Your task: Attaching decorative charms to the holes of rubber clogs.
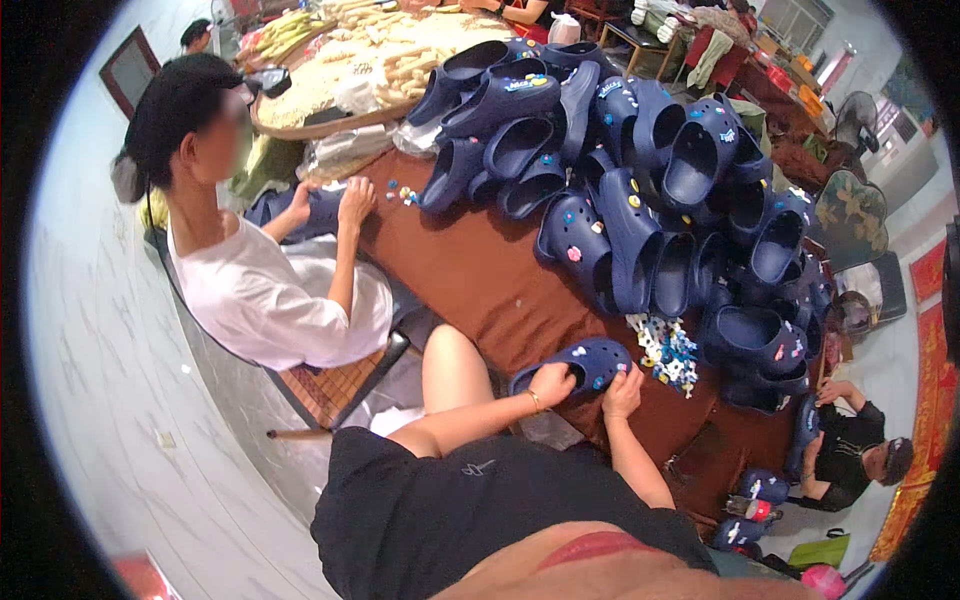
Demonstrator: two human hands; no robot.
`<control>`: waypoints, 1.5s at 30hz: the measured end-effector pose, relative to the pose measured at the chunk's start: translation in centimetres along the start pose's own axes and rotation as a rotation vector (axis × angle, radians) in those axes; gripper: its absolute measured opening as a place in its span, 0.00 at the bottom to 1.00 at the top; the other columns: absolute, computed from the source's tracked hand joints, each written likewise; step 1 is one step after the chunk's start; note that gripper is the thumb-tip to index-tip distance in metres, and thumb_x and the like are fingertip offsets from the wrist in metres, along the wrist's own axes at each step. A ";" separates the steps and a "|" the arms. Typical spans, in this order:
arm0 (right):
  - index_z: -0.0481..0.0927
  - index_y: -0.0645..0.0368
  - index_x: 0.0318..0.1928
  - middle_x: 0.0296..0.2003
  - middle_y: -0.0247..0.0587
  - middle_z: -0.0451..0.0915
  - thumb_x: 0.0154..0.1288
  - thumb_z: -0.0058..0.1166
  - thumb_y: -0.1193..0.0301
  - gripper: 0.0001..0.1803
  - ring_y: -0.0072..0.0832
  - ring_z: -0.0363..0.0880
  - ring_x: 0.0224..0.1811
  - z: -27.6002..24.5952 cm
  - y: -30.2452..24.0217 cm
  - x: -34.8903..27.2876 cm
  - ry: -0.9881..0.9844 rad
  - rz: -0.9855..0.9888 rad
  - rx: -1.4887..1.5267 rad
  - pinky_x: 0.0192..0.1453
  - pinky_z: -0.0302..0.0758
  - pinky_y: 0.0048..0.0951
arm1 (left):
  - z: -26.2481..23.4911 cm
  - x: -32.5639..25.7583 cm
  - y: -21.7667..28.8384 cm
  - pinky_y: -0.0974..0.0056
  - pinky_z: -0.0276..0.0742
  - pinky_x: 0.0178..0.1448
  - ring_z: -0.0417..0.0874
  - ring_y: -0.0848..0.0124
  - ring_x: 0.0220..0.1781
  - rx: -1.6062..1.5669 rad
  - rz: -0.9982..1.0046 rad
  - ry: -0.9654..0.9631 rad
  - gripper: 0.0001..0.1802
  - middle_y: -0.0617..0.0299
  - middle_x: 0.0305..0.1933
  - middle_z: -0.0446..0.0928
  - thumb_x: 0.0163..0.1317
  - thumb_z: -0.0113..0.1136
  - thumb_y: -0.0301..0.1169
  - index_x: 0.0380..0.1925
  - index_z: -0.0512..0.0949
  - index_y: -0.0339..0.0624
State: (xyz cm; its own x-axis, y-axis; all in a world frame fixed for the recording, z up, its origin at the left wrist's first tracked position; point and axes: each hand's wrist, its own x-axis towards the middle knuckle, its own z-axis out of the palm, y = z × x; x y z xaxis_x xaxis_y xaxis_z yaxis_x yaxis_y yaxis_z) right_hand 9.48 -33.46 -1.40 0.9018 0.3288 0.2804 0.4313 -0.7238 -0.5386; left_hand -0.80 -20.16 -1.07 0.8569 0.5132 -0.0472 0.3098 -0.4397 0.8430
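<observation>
Left hand (551,385) is gripping the near left edge of a navy clog (580,364), fingers curled over its rim; the grip is clamped on the shoe. Right hand (623,393) is pressing against the clog's right end, fingers closed around it as well, so both hands are holding the one shoe. The clog is lying at the near edge of the counter (470,280), which is draped in a brown cloth, directly in front of the wearer. It is showing small coloured charms on its upper, though these are too small to make out clearly.

Just right of the clog, a loose heap of small charms (665,352), mostly white, blue and yellow, is sitting on the cloth, near the right hand but not touching it. Beyond that, a big pile of navy clogs (640,170) is spreading across the far and right part of the counter, many already carrying charms.

On the left, a person in a white top (265,300) is sitting on a chair, both hands working at the counter's left edge beside a few scattered charms (403,193). At the near right, another person in dark clothes (845,455) is sitting low beside the counter, handling a clog, probably; that corner is distorted. Far left, a round tray (330,90) is holding pale goods.
</observation>
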 end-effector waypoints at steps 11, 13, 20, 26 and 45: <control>0.67 0.57 0.48 0.43 0.50 0.69 0.62 0.34 0.56 0.21 0.49 0.71 0.41 0.6 1.6 -0.6 0.016 -0.041 0.051 0.41 0.68 0.45 | -1.5 -1.1 1.1 0.54 0.70 0.45 0.75 0.49 0.39 -0.020 0.122 -0.116 0.14 0.43 0.35 0.74 0.52 0.48 0.34 0.32 0.75 0.34; 0.68 0.57 0.47 0.43 0.50 0.70 0.62 0.34 0.56 0.21 0.49 0.71 0.41 0.3 1.3 -0.8 0.015 -0.036 0.072 0.41 0.68 0.45 | -2.7 -1.8 2.4 0.55 0.70 0.46 0.76 0.51 0.40 -0.014 0.126 -0.204 0.15 0.45 0.37 0.75 0.51 0.48 0.35 0.36 0.75 0.37; 0.67 0.57 0.47 0.42 0.49 0.70 0.62 0.36 0.58 0.20 0.49 0.71 0.41 0.1 1.3 -0.4 0.016 -0.060 0.105 0.41 0.68 0.45 | -11.0 0.2 8.8 0.57 0.72 0.44 0.77 0.54 0.38 0.171 0.459 -0.472 0.15 0.49 0.35 0.76 0.52 0.50 0.38 0.36 0.76 0.41; 0.68 0.58 0.47 0.41 0.49 0.70 0.62 0.37 0.57 0.20 0.49 0.71 0.40 0.0 0.9 -0.4 0.032 -0.053 0.110 0.40 0.68 0.45 | -22.4 -1.4 23.3 0.65 0.71 0.49 0.76 0.67 0.45 -0.257 0.770 -0.290 0.19 0.52 0.42 0.75 0.58 0.48 0.26 0.51 0.67 0.39; 0.66 0.56 0.51 0.48 0.46 0.68 0.61 0.32 0.47 0.28 0.47 0.71 0.42 2.5 4.3 -0.2 -0.034 -0.081 0.107 0.41 0.69 0.44 | -26.9 -8.0 34.9 0.63 0.71 0.41 0.73 0.58 0.41 -0.513 1.483 -0.102 0.17 0.52 0.42 0.71 0.53 0.47 0.27 0.45 0.71 0.36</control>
State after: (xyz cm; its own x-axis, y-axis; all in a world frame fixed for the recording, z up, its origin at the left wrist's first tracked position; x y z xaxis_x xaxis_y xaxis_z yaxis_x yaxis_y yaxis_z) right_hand 11.26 -35.08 -5.78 0.8633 0.4054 0.3006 0.5018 -0.6257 -0.5973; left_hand -7.90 -19.74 43.15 0.2881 -0.1913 0.9383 -0.9489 -0.1887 0.2529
